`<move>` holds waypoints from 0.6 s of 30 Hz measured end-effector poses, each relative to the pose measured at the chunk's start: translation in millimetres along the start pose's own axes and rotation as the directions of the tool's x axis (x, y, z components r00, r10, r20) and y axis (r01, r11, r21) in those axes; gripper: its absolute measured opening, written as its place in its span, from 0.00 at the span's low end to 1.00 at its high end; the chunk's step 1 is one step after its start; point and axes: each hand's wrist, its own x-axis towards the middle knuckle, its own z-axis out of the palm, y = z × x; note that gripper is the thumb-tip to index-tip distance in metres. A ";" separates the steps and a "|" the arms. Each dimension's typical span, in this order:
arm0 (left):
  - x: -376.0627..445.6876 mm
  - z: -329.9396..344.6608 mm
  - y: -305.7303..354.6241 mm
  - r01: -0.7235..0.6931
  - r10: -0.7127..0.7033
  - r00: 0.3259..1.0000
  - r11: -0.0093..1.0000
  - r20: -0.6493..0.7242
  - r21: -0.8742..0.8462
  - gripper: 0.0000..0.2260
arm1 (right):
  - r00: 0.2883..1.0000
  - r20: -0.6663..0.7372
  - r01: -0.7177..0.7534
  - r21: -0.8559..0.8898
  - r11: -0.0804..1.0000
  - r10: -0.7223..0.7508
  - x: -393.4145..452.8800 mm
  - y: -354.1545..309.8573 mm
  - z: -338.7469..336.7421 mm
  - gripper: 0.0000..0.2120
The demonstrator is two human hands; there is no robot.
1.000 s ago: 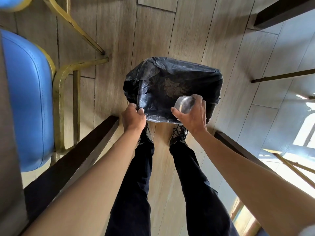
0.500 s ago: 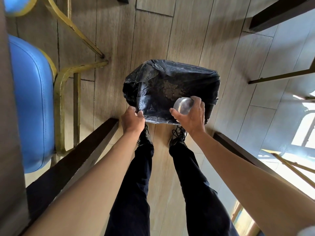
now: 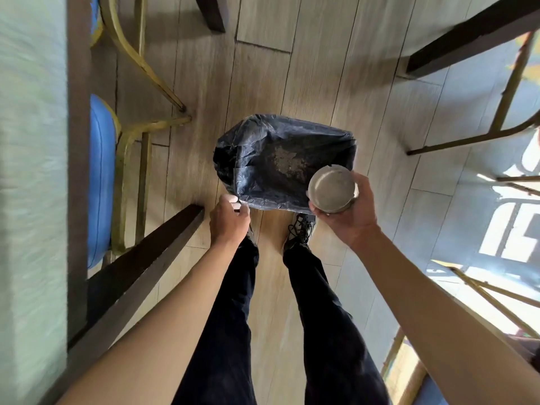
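one bin (image 3: 254,162), one metal dish (image 3: 331,188)

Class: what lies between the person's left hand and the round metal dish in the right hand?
Head view: the near rim of the black plastic bin bag spans from left hand to round grey metal dish.

Left forearm (image 3: 163,317), right forearm (image 3: 438,293): bare, uncovered up to frame edge. Left hand (image 3: 229,222), right hand (image 3: 350,211): bare too. Trousers (image 3: 230,317): dark navy to black, loose cut, soft creases down both legs, cuffs bunched at ankles. Shoes (image 3: 301,229): dark, lace-up, thin black laces. Right one plain to see, left one mostly hidden behind left hand.
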 end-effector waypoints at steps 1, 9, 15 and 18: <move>-11.8 -4.8 2.9 -0.016 0.016 1.000 1.000 0.012 -0.010 0.14 | 1.000 0.015 -0.016 0.028 0.999 0.015 -12.5 -1.1 -1.3 0.33; -120.8 -72.4 46.5 -0.204 0.200 0.974 0.979 0.108 0.025 0.13 | 0.979 0.198 -0.080 0.170 0.982 0.046 -152.1 -3.2 10.2 0.36; -206.1 -136.1 80.1 -0.481 0.460 0.857 0.876 0.232 0.038 0.25 | 0.959 0.279 0.007 0.163 0.987 -0.052 -261.0 -8.8 31.5 0.36; -243.6 -166.5 99.0 -0.609 0.595 0.770 0.793 0.232 -0.009 0.33 | 0.933 0.344 0.078 0.105 0.991 -0.110 -311.9 -11.1 47.5 0.31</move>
